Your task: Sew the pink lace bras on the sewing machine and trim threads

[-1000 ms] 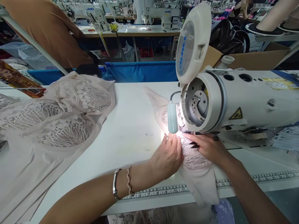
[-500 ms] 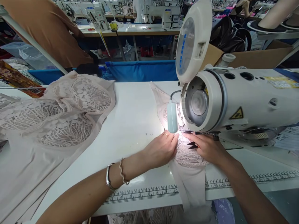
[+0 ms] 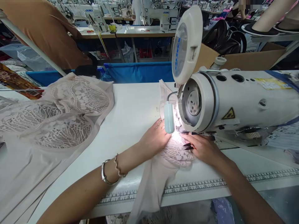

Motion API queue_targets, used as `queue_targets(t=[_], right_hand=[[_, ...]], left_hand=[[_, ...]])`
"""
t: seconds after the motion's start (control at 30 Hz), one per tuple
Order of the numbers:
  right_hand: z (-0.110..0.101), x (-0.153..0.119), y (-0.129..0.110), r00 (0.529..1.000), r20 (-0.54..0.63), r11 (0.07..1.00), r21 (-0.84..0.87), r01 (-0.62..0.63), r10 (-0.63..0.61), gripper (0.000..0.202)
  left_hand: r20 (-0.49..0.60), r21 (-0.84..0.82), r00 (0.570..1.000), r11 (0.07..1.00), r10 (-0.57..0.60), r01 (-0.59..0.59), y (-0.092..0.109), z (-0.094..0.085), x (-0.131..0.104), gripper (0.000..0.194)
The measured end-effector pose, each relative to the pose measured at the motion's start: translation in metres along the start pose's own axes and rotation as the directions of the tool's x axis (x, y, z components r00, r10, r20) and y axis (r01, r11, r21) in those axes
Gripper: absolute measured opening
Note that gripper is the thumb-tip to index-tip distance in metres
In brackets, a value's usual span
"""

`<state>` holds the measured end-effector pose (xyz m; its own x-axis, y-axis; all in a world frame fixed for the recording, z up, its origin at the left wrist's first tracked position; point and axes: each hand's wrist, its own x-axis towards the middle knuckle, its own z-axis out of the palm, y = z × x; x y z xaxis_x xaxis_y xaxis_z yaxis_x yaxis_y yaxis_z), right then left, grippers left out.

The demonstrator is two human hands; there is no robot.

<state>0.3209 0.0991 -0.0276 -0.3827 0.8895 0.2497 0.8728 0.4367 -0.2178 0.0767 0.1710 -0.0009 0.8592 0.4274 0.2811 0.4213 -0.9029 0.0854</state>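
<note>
A pale pink lace bra (image 3: 175, 151) lies under the head of a white sewing machine (image 3: 235, 99), lit by a small lamp (image 3: 169, 118). My left hand (image 3: 154, 138) rests on the bra's left edge, fingers stretched out; the lamp partly covers the fingertips. On the other side, my right hand (image 3: 202, 147) presses the lace close to the needle area, its long dark-nailed fingers apart. The machine head hides the needle. One plain fabric end of the bra (image 3: 149, 186) hangs over the table's front edge.
More pale lace bras (image 3: 63, 130) are heaped on the left of the white table (image 3: 130, 109). A ruler strip (image 3: 196, 186) runs along its front. Behind are a blue cloth trough (image 3: 140, 72), a cardboard box (image 3: 252, 60) and a person in brown (image 3: 53, 37).
The bra has turned under the machine, its near end swinging left. My left hand has moved slightly left and spread its fingers; my right hand stays by the needle area.
</note>
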Motion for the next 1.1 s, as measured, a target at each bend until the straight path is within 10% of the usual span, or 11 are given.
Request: queue_targets(t=[0.23,0.43,0.8,1.1], right_hand=[[0.002,-0.002,0.004,1.000,0.006,0.999,0.041,0.004,-0.004,0.059],[-0.005,-0.004,0.003,1.000,0.024,0.987,0.159,-0.023,0.020,0.044],[-0.007,0.002,0.005,0.924,-0.189,0.941,0.001,0.338,-0.332,0.061],[-0.004,0.002,0.007,0.908,-0.243,0.930,0.051,0.364,-0.342,0.056]], left_hand=[[-0.001,-0.263,0.999,0.964,-0.051,0.049,0.037,0.020,-0.009,0.026],[0.061,-0.361,0.997,0.933,0.040,-0.015,0.027,0.006,-0.013,0.004],[0.094,-0.318,0.995,0.948,0.045,-0.012,0.025,0.013,-0.008,0.030],[0.127,-0.338,0.988,0.941,0.083,-0.036,0.011,0.010,-0.005,0.028]])
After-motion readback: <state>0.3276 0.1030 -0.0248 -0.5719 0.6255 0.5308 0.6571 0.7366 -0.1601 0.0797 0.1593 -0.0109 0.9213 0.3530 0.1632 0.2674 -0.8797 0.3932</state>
